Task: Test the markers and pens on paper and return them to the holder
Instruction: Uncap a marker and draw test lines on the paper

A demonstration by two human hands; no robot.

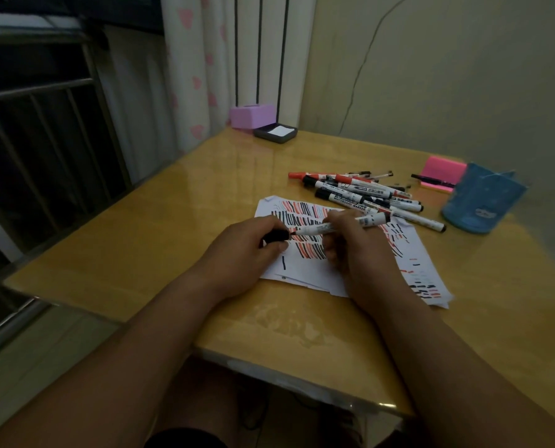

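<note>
My right hand [350, 247] grips a white whiteboard marker [344, 225] that lies nearly level over the paper [305, 270], tip pointing left. My left hand [250, 250] pinches the marker's black cap [274, 236] right at the tip; cap and tip look just apart. The white paper is covered with black and red test strokes. A pile of markers and pens [366, 195] lies on the table behind the paper. The blue holder [479, 205] stands at the right, and I cannot see into it.
A pink sticky-note pad [441, 171] with a black pen [431, 180] on it sits left of the holder. At the far corner of the wooden table [172, 227] stand a purple box [253, 115] and a dark tray with white paper [276, 132]. A window grille is left.
</note>
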